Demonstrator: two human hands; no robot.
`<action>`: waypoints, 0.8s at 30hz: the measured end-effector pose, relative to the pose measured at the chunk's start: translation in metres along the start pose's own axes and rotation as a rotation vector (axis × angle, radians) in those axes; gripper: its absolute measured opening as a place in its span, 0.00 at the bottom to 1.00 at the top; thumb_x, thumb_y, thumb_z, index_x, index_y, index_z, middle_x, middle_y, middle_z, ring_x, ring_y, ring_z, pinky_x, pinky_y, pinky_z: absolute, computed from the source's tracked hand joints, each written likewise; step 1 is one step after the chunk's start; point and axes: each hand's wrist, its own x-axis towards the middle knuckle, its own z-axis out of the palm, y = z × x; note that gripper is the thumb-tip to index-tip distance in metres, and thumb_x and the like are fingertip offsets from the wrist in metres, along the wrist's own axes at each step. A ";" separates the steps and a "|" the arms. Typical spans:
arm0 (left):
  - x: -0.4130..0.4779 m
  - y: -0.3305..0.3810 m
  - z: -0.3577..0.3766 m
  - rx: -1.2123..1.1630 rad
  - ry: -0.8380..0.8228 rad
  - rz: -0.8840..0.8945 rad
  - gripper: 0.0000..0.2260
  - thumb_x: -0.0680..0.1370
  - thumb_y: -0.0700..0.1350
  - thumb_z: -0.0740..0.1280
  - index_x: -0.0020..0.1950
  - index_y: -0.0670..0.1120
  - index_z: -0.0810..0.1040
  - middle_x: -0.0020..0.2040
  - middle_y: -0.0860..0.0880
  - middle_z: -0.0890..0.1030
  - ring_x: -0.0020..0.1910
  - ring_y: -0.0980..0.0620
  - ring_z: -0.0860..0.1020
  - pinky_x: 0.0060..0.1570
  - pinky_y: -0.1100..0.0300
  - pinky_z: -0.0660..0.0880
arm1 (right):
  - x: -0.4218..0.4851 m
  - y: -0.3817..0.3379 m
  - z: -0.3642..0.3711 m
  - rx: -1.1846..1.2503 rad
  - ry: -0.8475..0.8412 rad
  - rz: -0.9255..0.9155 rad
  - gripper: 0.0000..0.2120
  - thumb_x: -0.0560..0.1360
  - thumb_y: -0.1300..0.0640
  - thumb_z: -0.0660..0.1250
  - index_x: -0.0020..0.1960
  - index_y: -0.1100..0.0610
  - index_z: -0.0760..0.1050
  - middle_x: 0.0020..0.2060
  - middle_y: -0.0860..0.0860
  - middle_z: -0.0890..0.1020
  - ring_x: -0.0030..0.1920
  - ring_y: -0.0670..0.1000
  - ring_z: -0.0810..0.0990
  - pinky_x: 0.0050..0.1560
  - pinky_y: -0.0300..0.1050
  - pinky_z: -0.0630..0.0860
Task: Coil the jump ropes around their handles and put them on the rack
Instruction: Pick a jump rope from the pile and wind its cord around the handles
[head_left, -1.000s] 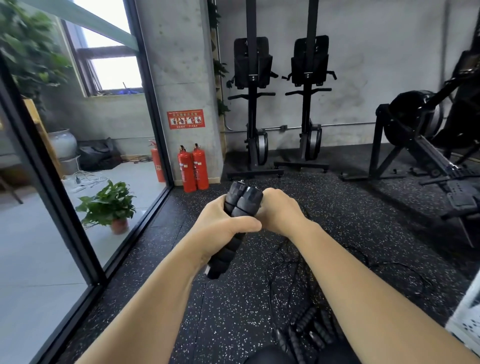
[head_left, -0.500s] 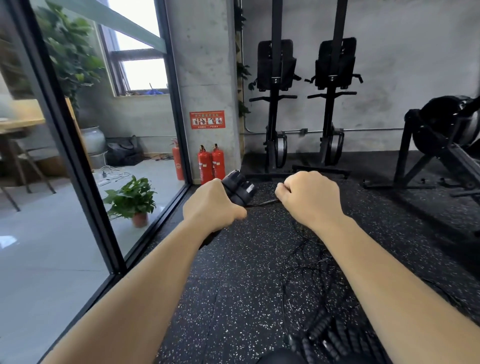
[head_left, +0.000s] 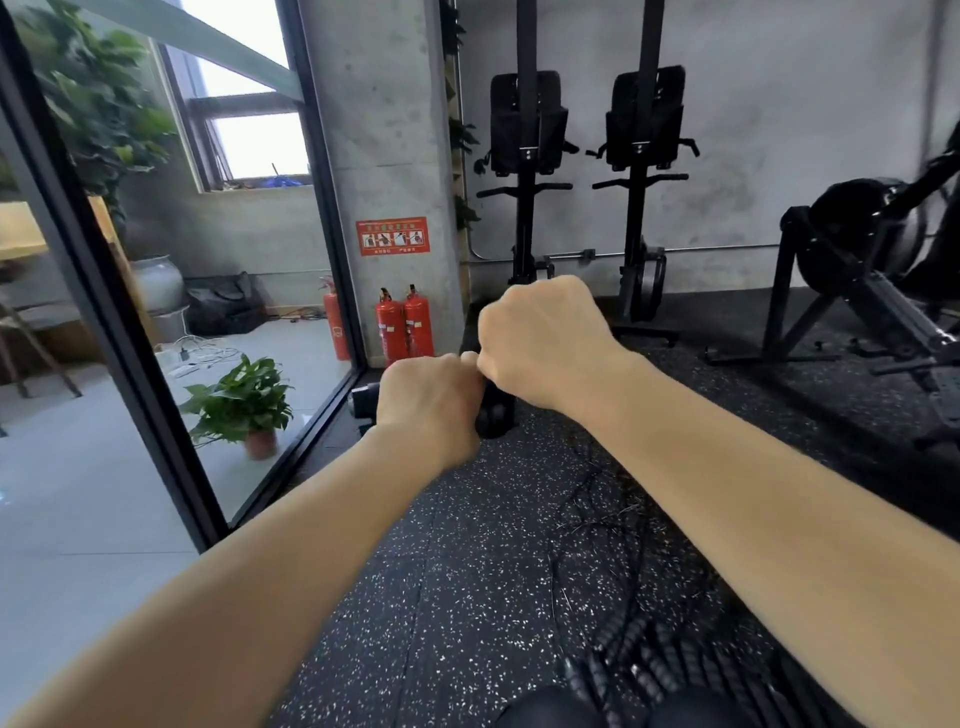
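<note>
One pair of handles (head_left: 496, 418) was clamped in the left hand (head_left: 431, 405), its fingers wrapped round them. It held them above the rubber floor (head_left: 415, 597), not far from the floor's left edge where the glass partition (head_left: 156, 415) met it. A black end showed on either side of the fist.

Just right of it and a little higher, the right hand (head_left: 545, 343) was closed tight, knuckles up, touching the left thumb. Its fingertips were hidden. It was most likely pinching the cord (head_left: 597, 512) against the handles in the middle of a wrap, but no cord could be seen at the hand itself.

Below the right forearm a good deal of thin black cord lay loose and tangled on the floor, trailing toward the near edge. By that showing the coiling of this rope was only partly done, though which strands belonged to it could not be told.

Further right, at the floor's near edge, a cluster of other ribbed handles (head_left: 649, 660) lay in a heap — apparently more ropes waiting, their number unclear.

No rack was in view, so, judging from this, every placing remained to do.
</note>
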 end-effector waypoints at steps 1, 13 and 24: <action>-0.001 0.002 -0.003 0.020 -0.008 0.063 0.09 0.76 0.51 0.68 0.47 0.50 0.69 0.36 0.53 0.69 0.37 0.48 0.72 0.36 0.57 0.69 | 0.002 0.003 -0.001 -0.005 -0.010 -0.041 0.21 0.79 0.51 0.59 0.31 0.56 0.58 0.27 0.49 0.63 0.29 0.52 0.65 0.37 0.46 0.64; -0.015 0.007 -0.017 -0.349 0.066 0.451 0.17 0.68 0.56 0.70 0.45 0.51 0.65 0.37 0.56 0.71 0.38 0.51 0.76 0.37 0.53 0.75 | 0.002 0.049 0.035 0.881 -0.147 0.188 0.24 0.76 0.56 0.63 0.23 0.58 0.61 0.19 0.48 0.62 0.23 0.49 0.60 0.33 0.45 0.67; -0.004 0.015 -0.015 -0.962 0.064 0.017 0.15 0.62 0.49 0.76 0.41 0.48 0.74 0.34 0.53 0.78 0.34 0.53 0.76 0.38 0.57 0.76 | -0.029 0.017 0.080 1.939 0.061 0.749 0.21 0.74 0.69 0.58 0.24 0.58 0.69 0.19 0.47 0.70 0.21 0.43 0.66 0.26 0.38 0.61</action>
